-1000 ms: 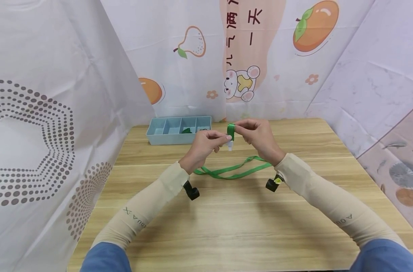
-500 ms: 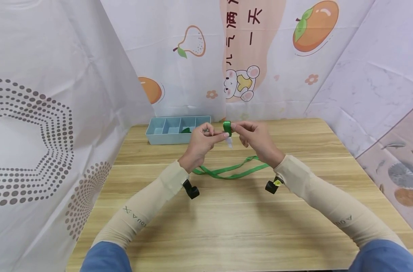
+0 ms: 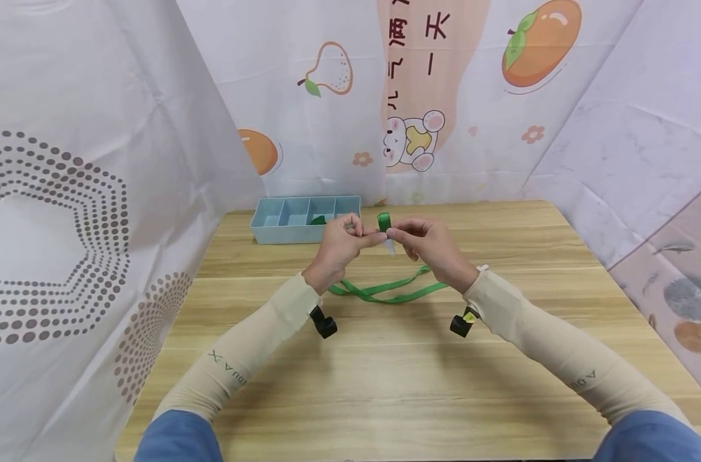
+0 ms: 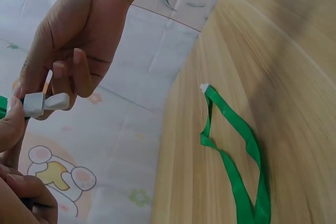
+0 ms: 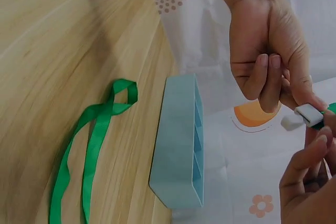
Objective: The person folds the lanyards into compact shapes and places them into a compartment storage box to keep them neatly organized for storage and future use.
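A short green ribbon loop (image 3: 384, 222) with a white plastic clip (image 4: 34, 104) is held up over the table between both hands. My left hand (image 3: 337, 249) pinches the loop's base by the clip from the left, thumb on top. From the right, my right hand (image 3: 436, 248) pinches the same base between thumb and forefinger, its fingertips close to the left thumb. The white tip of the clip points down below the fingers. Beneath the hands, a long green lanyard (image 5: 90, 150) lies on the table, with a small white end piece (image 4: 205, 87).
A light blue divided tray (image 3: 287, 235) stands at the back left of the wooden table (image 3: 373, 385). Dark green pieces (image 3: 318, 220) lie in one of its compartments. Printed curtains (image 3: 327, 141) hang behind the table and at both sides.
Both hands have shifted slightly left with the ribbon loop. My right hand has slid from the loop's upper part down to its base, beside the left fingertips.
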Action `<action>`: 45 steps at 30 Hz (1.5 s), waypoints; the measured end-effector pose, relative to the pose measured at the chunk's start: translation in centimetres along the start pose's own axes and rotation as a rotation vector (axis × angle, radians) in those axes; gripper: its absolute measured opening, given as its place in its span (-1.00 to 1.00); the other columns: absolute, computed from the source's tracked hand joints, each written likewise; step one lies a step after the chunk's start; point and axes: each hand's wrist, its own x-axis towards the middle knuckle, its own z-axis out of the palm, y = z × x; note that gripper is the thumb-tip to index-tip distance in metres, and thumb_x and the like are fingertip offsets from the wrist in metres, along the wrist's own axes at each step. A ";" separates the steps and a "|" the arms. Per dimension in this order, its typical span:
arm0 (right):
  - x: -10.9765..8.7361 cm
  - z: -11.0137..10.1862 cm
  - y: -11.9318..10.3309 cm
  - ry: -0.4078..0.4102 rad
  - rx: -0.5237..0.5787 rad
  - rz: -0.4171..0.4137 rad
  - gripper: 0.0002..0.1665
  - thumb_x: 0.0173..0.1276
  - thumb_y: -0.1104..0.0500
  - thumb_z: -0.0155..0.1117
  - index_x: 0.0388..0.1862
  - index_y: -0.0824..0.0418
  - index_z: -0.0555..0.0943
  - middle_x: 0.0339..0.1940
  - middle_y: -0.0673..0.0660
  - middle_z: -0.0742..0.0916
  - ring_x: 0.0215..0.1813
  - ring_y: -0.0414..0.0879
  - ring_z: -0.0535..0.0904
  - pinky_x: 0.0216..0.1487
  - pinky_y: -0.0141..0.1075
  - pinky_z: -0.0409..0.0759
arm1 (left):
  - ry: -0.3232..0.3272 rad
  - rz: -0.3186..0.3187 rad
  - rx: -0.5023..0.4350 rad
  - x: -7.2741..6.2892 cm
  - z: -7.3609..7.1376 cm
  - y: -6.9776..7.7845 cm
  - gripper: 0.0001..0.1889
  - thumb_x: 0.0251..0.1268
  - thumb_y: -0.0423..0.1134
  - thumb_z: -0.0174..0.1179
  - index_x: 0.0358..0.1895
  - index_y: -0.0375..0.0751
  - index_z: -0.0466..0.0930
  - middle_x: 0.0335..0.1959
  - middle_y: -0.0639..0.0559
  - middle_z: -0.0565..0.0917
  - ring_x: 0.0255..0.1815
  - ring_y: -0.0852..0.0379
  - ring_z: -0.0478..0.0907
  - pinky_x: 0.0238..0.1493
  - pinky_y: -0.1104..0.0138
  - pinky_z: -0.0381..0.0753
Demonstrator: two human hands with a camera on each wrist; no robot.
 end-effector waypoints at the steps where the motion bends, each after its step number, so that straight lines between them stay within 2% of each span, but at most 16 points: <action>1: 0.0 0.0 0.1 -0.005 -0.007 0.010 -0.68 0.48 0.07 0.39 0.01 0.29 0.73 -0.44 0.04 0.62 -0.48 -0.13 0.39 -0.46 -0.33 0.39 | -0.002 -0.011 0.004 0.1 0.0 -0.1 -0.54 0.14 -0.26 0.57 -0.51 -0.13 0.33 -0.26 -0.05 0.82 -0.66 0.16 0.11 -0.58 0.34 0.07; 5: 0.2 -0.2 0.7 -0.018 -0.049 0.033 -0.69 0.49 0.07 0.38 0.01 0.28 0.71 -0.41 0.10 0.60 -0.46 -0.12 0.39 -0.47 -0.33 0.39 | -0.024 -0.044 0.030 0.4 -0.3 -0.7 -0.58 0.13 -0.23 0.58 -0.47 -0.12 0.39 -0.28 -0.01 0.81 -0.59 0.14 0.21 -0.55 0.32 0.11; 7: 0.3 -0.3 1.0 -0.017 -0.080 0.033 -0.68 0.49 0.04 0.37 0.02 0.26 0.71 -0.41 0.12 0.59 -0.46 -0.12 0.40 -0.49 -0.34 0.39 | -0.051 -0.041 0.063 0.7 -0.5 -1.1 -0.61 0.14 -0.19 0.58 -0.44 -0.11 0.44 -0.28 0.02 0.80 -0.54 0.13 0.29 -0.53 0.32 0.16; 11: 0.4 -0.6 1.6 -0.007 -0.116 0.028 -0.67 0.50 0.02 0.37 0.00 0.25 0.72 -0.43 0.16 0.57 -0.48 -0.12 0.39 -0.52 -0.34 0.36 | -0.102 0.011 0.112 1.9 -1.9 -1.8 -0.74 0.24 -0.13 0.52 -0.33 -0.11 0.59 -0.26 0.01 0.77 -0.46 0.11 0.40 -0.51 0.34 0.27; 14: 0.4 -0.8 1.8 -0.001 -0.125 0.039 -0.68 0.49 0.02 0.37 -0.02 0.26 0.72 -0.43 0.18 0.58 -0.49 -0.11 0.39 -0.52 -0.32 0.36 | -0.086 0.056 0.133 3.2 -3.8 -2.4 -0.75 0.35 -0.02 0.42 -0.21 -0.12 0.68 -0.26 -0.04 0.77 -0.53 0.15 0.38 -0.52 0.32 0.29; 17: 0.4 -0.9 2.1 -0.002 -0.148 0.056 -0.69 0.49 0.01 0.38 -0.03 0.24 0.72 -0.42 0.16 0.60 -0.48 -0.11 0.40 -0.51 -0.28 0.38 | -0.028 0.076 0.203 4.5 -6.4 -2.9 -0.61 0.39 0.17 0.31 -0.14 -0.11 0.70 -0.27 -0.05 0.76 -0.62 0.16 0.29 -0.54 0.30 0.29; 20: 0.4 -1.1 2.4 -0.005 -0.173 0.068 -0.69 0.48 0.00 0.39 -0.03 0.21 0.73 -0.40 0.13 0.63 -0.47 -0.11 0.40 -0.49 -0.27 0.40 | 0.027 0.094 0.323 5.5 -9.2 -3.3 -0.53 0.39 0.28 0.23 -0.13 -0.09 0.70 -0.26 -0.05 0.75 -0.58 0.14 0.31 -0.49 0.28 0.33; 24: 0.4 -1.2 2.7 -0.006 -0.195 0.068 -0.70 0.47 -0.01 0.39 -0.04 0.20 0.75 -0.31 0.13 0.70 -0.44 -0.10 0.43 -0.46 -0.29 0.44 | 0.086 0.145 0.498 6.4 -12.8 -3.8 -0.54 0.47 0.26 0.16 -0.17 -0.09 0.68 -0.24 -0.10 0.75 -0.47 0.01 0.41 -0.42 0.25 0.38; 27: 0.4 -1.2 2.8 -0.008 -0.212 0.066 -0.71 0.47 -0.01 0.40 -0.04 0.18 0.75 -0.21 0.13 0.75 -0.39 -0.07 0.46 -0.41 -0.28 0.47 | 0.143 0.147 0.560 6.7 -15.3 -4.1 -0.56 0.52 0.19 0.15 -0.18 -0.16 0.67 -0.23 -0.14 0.74 -0.36 -0.12 0.51 -0.37 0.21 0.43; 30: 0.3 -1.2 2.9 -0.010 -0.227 0.067 -0.72 0.47 -0.01 0.40 -0.05 0.16 0.75 -0.14 0.13 0.77 -0.34 -0.02 0.50 -0.39 -0.28 0.49 | 0.218 0.119 0.614 6.9 -17.6 -4.6 -0.53 0.56 0.15 0.12 -0.16 -0.25 0.65 -0.21 -0.17 0.72 -0.25 -0.11 0.57 -0.31 0.20 0.46; 34: 0.1 -1.2 3.0 -0.017 -0.240 0.067 -0.73 0.47 -0.01 0.40 -0.05 0.16 0.75 -0.14 0.14 0.76 -0.32 0.01 0.51 -0.39 -0.28 0.48 | 0.323 0.076 0.741 7.0 -20.5 -5.9 -0.49 0.59 0.14 0.06 -0.19 -0.31 0.64 -0.23 -0.18 0.71 -0.30 -0.01 0.55 -0.31 0.17 0.43; 37: 0.1 -1.2 3.2 -0.025 -0.247 0.054 -0.74 0.47 0.00 0.40 -0.06 0.15 0.76 -0.16 0.14 0.76 -0.34 -0.01 0.49 -0.40 -0.29 0.46 | 0.403 0.036 0.825 6.8 -22.3 -6.8 -0.51 0.60 0.13 0.03 -0.29 -0.26 0.63 -0.39 -0.08 0.69 -0.42 0.01 0.50 -0.34 0.17 0.40; 40: 0.0 -1.2 3.4 -0.036 -0.250 0.034 -0.76 0.47 0.00 0.40 -0.07 0.13 0.77 -0.17 0.14 0.76 -0.35 -0.03 0.48 -0.40 -0.31 0.43 | 0.482 -0.029 0.855 6.5 -23.6 -7.3 -0.49 0.60 0.09 -0.02 -0.45 -0.24 0.50 -0.60 0.00 0.50 -0.51 -0.02 0.39 -0.36 0.13 0.33; 42: 0.0 -1.2 3.6 -0.043 -0.249 0.024 -0.76 0.47 0.01 0.40 -0.07 0.13 0.78 -0.19 0.15 0.75 -0.35 -0.04 0.46 -0.41 -0.32 0.41 | 0.528 -0.078 0.866 6.3 -24.3 -7.5 -0.51 0.59 0.06 -0.04 -0.47 -0.24 0.44 -0.58 -0.02 0.44 -0.47 -0.07 0.38 -0.31 0.08 0.36; 45: 0.0 -1.3 3.8 -0.046 -0.246 0.023 -0.77 0.47 0.02 0.40 -0.07 0.13 0.78 -0.21 0.16 0.73 -0.36 -0.04 0.44 -0.42 -0.33 0.39 | 0.566 -0.134 0.855 6.1 -25.1 -7.8 -0.57 0.56 0.01 -0.04 -0.36 -0.29 0.51 -0.40 -0.16 0.57 -0.30 -0.16 0.49 -0.14 -0.03 0.47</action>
